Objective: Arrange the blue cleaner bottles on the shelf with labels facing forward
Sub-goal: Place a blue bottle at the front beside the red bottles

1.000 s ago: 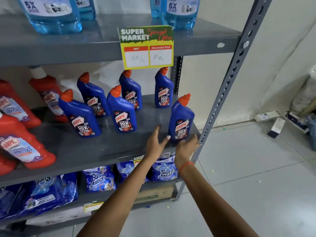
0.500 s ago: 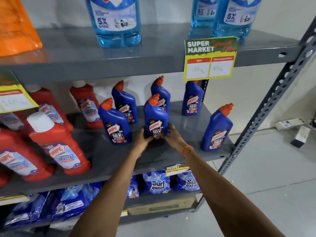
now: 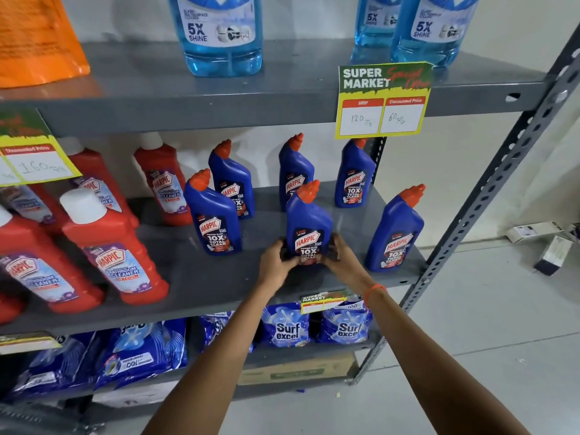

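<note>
With the fingers of the left hand [image 3: 276, 262] and right hand [image 3: 340, 257] cupping the base of the middle blue bottle [image 3: 309, 227] on the shelf [image 3: 201, 277], twist gently until its label squares forward, keeping it upright between them.

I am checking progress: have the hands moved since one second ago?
Yes. Both hands left the bottle at the shelf's right end and went leftward to the middle front bottle, farther from the corner post.
</note>
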`<move>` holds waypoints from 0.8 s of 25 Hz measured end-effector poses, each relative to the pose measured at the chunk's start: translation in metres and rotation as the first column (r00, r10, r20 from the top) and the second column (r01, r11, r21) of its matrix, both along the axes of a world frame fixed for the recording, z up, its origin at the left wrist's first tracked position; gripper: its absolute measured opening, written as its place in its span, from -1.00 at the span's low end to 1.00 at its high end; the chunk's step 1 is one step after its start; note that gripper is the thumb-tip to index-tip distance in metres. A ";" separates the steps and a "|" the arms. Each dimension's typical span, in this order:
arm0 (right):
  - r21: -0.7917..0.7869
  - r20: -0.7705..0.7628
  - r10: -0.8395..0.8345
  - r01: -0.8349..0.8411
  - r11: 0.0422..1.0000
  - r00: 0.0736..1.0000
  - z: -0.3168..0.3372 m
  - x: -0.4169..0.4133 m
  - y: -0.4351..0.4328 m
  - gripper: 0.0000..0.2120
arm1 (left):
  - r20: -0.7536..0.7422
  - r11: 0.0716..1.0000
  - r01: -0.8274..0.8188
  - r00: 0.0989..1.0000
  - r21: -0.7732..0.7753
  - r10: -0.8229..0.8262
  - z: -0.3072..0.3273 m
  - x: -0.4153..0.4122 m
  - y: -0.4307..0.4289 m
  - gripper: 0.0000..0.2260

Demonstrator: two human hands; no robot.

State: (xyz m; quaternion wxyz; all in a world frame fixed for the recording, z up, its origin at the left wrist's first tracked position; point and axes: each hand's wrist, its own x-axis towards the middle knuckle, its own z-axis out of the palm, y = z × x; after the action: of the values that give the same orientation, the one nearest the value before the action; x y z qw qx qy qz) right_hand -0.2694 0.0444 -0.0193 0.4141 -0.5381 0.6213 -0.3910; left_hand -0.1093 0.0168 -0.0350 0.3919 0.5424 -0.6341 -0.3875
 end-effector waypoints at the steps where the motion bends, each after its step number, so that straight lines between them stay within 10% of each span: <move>1: 0.001 0.030 0.000 0.000 1.000 1.000 -0.001 -0.001 0.006 -0.47 | -0.003 1.000 -0.015 1.000 -0.008 0.015 -0.002 -0.001 0.006 -0.63; 20: 0.016 0.169 0.014 -0.017 1.000 0.985 -0.004 -0.004 0.032 -0.52 | -0.017 0.997 -0.056 0.998 0.061 0.057 -0.003 -0.010 0.038 -0.57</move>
State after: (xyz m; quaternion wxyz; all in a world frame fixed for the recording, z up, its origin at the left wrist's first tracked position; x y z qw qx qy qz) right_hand -0.2730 0.0766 -0.0233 0.4731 -0.5043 0.5830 -0.4267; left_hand -0.1192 0.0548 -0.0382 0.3919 0.5680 -0.6029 -0.4003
